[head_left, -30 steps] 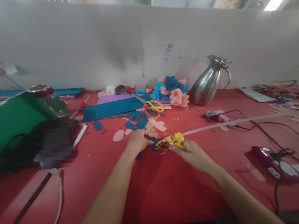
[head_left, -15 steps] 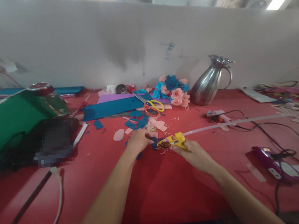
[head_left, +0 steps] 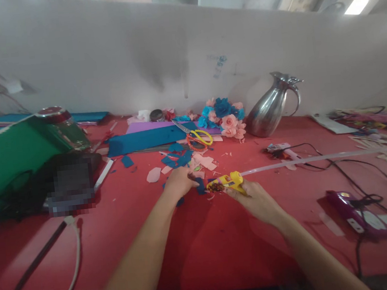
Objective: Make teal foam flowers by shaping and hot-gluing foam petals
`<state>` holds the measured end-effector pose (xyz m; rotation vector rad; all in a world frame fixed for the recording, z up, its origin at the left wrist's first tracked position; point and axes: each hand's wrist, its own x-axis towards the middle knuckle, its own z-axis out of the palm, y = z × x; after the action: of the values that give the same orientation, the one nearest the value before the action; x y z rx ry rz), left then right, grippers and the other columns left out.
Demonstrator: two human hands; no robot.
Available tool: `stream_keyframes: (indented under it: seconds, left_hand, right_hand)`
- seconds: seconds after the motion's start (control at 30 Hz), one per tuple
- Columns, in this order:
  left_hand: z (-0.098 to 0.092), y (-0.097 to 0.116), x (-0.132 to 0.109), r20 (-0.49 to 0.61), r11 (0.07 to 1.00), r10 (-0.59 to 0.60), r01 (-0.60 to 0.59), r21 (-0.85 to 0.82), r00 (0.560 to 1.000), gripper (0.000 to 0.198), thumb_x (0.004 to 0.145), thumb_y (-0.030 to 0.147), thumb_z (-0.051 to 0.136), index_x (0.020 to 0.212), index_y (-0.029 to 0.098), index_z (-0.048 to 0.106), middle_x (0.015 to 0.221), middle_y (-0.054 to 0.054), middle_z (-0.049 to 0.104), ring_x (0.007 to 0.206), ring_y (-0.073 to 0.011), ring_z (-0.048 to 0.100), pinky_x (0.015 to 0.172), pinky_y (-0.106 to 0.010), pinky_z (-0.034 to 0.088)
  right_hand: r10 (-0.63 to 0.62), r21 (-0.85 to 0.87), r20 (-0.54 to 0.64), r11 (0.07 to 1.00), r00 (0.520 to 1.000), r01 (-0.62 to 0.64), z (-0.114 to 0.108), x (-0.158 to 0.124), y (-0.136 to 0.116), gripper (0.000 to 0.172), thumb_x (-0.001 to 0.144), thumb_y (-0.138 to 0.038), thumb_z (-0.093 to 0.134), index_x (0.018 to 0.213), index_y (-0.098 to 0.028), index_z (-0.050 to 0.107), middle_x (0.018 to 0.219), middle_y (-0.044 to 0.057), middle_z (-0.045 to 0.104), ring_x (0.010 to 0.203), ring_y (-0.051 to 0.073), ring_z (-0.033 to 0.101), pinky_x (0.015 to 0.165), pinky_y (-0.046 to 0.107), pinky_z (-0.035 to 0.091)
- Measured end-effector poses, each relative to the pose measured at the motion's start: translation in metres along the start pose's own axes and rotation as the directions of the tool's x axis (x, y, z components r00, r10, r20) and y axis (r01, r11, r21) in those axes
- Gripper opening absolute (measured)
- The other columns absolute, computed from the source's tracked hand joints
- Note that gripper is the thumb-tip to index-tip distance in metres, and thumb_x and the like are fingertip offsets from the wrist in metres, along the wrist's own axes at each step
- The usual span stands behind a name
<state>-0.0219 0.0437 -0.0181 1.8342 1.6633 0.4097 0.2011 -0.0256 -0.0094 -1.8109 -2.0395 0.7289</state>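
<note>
My right hand [head_left: 256, 200] is wrapped round the handle of a yellow glue gun [head_left: 230, 181]. Its nozzle end, dark and crusted, points left. A long translucent glue stick [head_left: 285, 164] runs out of the back of the gun to the right. Closed fingers of my left hand [head_left: 179, 182] pinch a small dark blue paper piece [head_left: 200, 185] just left of the nozzle, with a slight gap between them. Blue paper scraps [head_left: 179, 158] and pink paper scraps [head_left: 204, 161] lie beyond my hands.
Scissors [head_left: 195, 135] rest on blue paper strips [head_left: 144, 140] at the back. Pink and blue paper flowers [head_left: 225, 116] stand beside a steel jug [head_left: 272, 106]. Cables cross near a purple power strip [head_left: 360, 217] at right. A lidded jar [head_left: 64, 131] and a black object [head_left: 73, 180] sit left.
The glue gun has shifted slightly right in my right hand, its nozzle drawing back from the blue paper piece. My left hand has stayed almost still.
</note>
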Motion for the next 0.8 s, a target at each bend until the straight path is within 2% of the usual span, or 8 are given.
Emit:
stream_keyframes:
  seconds: [0.27, 0.53, 0.8]
  left_hand:
    - [0.0020, -0.0025, 0.0020, -0.007, 0.993, -0.031, 0.030, -0.114, 0.999, 0.009, 0.055, 0.016, 0.074, 0.060, 0.021, 0.067, 0.075, -0.004, 0.072, 0.078, -0.0209, 0.063, 0.067, -0.026, 0.041]
    - [0.0017, -0.0011, 0.0007, -0.003, 0.999, -0.004, 0.004, -0.051, 1.000, 0.007, 0.059, 0.016, 0.070, 0.058, 0.019, 0.064, 0.070, -0.004, 0.070, 0.070, -0.0189, 0.062, 0.061, -0.025, 0.039]
    - [-0.0002, 0.0004, 0.0009, 0.036, 0.998, -0.018, 0.016, 0.054, 0.999, 0.006, 0.063, 0.020, 0.070, 0.069, 0.018, 0.068, 0.075, -0.004, 0.072, 0.077, -0.0189, 0.064, 0.064, -0.025, 0.042]
  right_hand:
    - [0.015, -0.006, -0.007, 1.000, 1.000, -0.015, -0.0016, -0.0025, -0.0025, 0.038, 0.084, -0.051, 0.044, 0.062, -0.020, 0.046, 0.060, 0.003, 0.054, 0.054, 0.016, 0.048, 0.049, 0.025, 0.023]
    - [-0.003, -0.060, -0.003, 0.998, 1.000, 0.003, -0.0056, -0.0033, -0.0027, 0.037, 0.086, -0.050, 0.043, 0.064, -0.020, 0.048, 0.064, 0.004, 0.059, 0.057, 0.017, 0.052, 0.051, 0.025, 0.026]
    - [0.003, -0.132, -0.001, 0.991, 1.000, -0.003, -0.0085, -0.0055, -0.0071, 0.036, 0.088, -0.048, 0.041, 0.069, -0.019, 0.053, 0.066, 0.006, 0.062, 0.058, 0.018, 0.056, 0.052, 0.025, 0.026]
